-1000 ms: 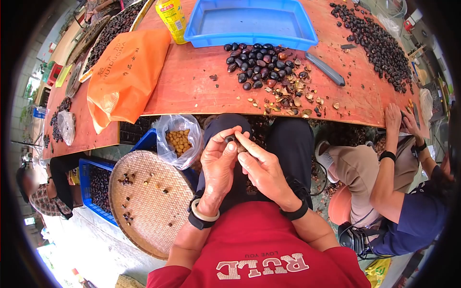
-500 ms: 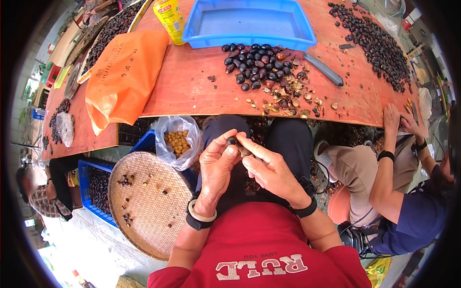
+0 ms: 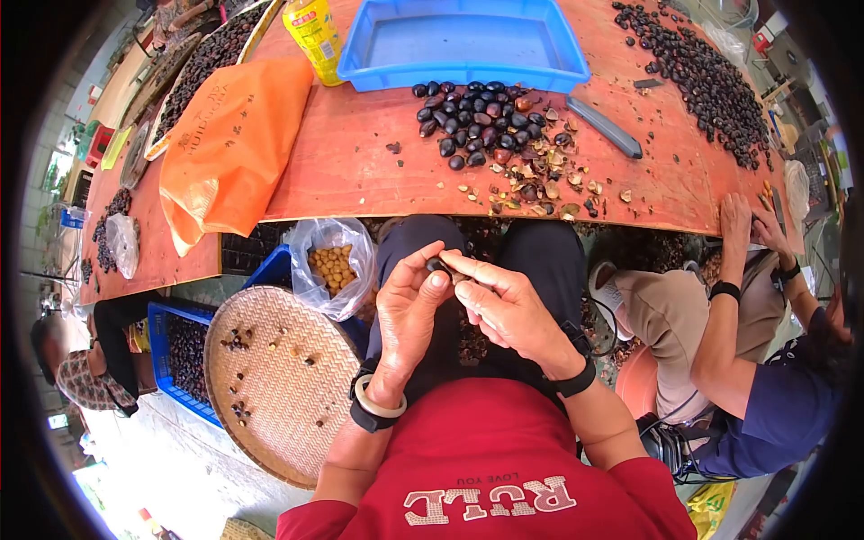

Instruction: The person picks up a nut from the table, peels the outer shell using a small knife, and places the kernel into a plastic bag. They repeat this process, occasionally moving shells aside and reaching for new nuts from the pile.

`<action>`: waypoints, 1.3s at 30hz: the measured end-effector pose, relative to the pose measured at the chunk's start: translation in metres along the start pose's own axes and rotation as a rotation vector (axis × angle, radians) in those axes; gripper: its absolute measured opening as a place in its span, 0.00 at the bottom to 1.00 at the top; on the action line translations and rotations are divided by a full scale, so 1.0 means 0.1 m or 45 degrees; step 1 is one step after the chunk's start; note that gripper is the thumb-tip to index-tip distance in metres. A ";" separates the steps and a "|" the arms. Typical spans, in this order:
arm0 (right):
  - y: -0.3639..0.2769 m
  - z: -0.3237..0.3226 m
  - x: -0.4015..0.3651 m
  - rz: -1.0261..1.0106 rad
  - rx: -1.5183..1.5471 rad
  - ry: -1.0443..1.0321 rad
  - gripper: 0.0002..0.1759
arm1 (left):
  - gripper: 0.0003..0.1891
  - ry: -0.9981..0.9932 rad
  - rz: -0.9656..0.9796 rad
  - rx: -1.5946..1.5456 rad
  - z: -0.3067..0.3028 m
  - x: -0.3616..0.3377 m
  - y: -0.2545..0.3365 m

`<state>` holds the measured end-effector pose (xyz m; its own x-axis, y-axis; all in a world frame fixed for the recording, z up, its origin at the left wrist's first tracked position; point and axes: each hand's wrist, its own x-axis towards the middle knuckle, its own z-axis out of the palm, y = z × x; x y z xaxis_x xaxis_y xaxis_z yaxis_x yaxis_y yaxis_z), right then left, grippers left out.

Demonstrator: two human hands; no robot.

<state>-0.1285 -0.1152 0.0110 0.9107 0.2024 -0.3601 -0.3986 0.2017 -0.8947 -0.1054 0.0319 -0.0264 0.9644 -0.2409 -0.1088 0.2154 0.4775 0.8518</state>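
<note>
A dark, glossy nut [image 3: 438,265] is pinched at the fingertips of my left hand [image 3: 407,315], above my lap. My right hand [image 3: 513,310] meets it from the other side, its index finger reaching to the nut. The right fingers are closed around a small dark brown piece, mostly hidden, whose kind I cannot make out. Beyond my hands, a pile of dark nuts [image 3: 477,126] lies on the red table [image 3: 360,171], with broken shell pieces [image 3: 549,175] along its near side. A plastic bag of peeled yellow kernels [image 3: 333,267] stands left of my hands.
A blue tray [image 3: 463,76], a yellow packet [image 3: 315,40], an orange bag [image 3: 238,135] and a grey-handled tool [image 3: 603,128] lie on the table. A woven round tray [image 3: 279,378] rests on a blue crate [image 3: 171,310]. A co-worker's hands [image 3: 751,225] are at the right table edge.
The nut has turned slightly between my fingertips, and my right hand has tilted and shifted a little around it. My left hand stays almost in place.
</note>
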 end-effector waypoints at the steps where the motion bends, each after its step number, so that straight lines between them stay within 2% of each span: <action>1: 0.03 0.01 0.00 -0.004 0.000 -0.001 0.23 | 0.20 -0.002 0.003 0.002 0.01 0.00 0.00; 4: 0.10 0.03 0.02 -0.092 -0.009 0.061 0.22 | 0.18 0.033 0.036 -0.092 0.05 -0.01 -0.01; 7: 0.13 0.04 0.04 -0.186 -0.111 0.059 0.22 | 0.16 0.096 -0.057 -0.090 0.03 -0.01 0.02; 9: 0.15 0.03 0.07 -0.452 -0.400 0.102 0.21 | 0.16 0.088 -0.138 -0.053 -0.01 0.01 0.03; 12: 0.16 -0.07 0.10 -0.610 -0.552 0.067 0.22 | 0.15 0.061 -0.112 0.021 0.02 0.01 0.05; 13: 0.13 -0.08 0.08 -0.611 -0.554 0.069 0.22 | 0.15 0.059 -0.112 0.019 0.02 0.01 0.02; 15: 0.04 -0.08 0.04 -0.267 -0.204 -0.042 0.21 | 0.14 0.046 0.031 0.112 0.01 0.00 -0.06; 16: -0.01 -0.10 0.02 -0.267 -0.206 -0.041 0.21 | 0.14 0.045 0.031 0.110 0.02 0.00 -0.06; 18: -0.09 -0.14 -0.01 0.114 0.196 -0.174 0.21 | 0.14 0.028 0.060 0.116 0.03 0.00 -0.07; 21: -0.11 -0.12 0.01 0.006 0.008 -0.103 0.21 | 0.14 0.018 -0.069 0.186 0.04 0.02 0.02; 25: -0.02 -0.09 0.05 -0.153 -0.137 -0.038 0.21 | 0.19 0.106 -0.025 0.105 0.13 0.00 -0.02; 27: -0.01 -0.07 0.06 -0.149 -0.027 -0.059 0.21 | 0.20 0.135 0.030 0.026 0.13 -0.01 -0.06; 29: 0.00 -0.07 0.07 -0.155 -0.073 -0.068 0.21 | 0.18 0.130 -0.041 0.001 0.10 -0.01 0.00; 31: 0.01 -0.09 0.08 -0.306 -0.314 -0.073 0.21 | 0.16 0.128 -0.112 -0.023 0.05 -0.01 0.03; 33: -0.02 -0.16 0.09 -0.316 -0.344 -0.131 0.22 | 0.15 -0.001 -0.061 -0.005 0.01 -0.01 0.02; 35: -0.02 -0.18 0.11 -0.326 -0.374 -0.182 0.22 | 0.15 0.001 -0.026 0.020 0.01 -0.01 -0.01; 39: 0.01 -0.15 0.11 -0.174 -0.094 -0.170 0.21 | 0.14 0.028 -0.012 0.090 0.02 0.01 -0.02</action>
<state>-0.1173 -0.1268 0.0018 0.9313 0.3043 -0.2003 -0.2590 0.1663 -0.9515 -0.1052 0.0288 -0.0268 0.9657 -0.2259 -0.1279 0.2140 0.4143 0.8846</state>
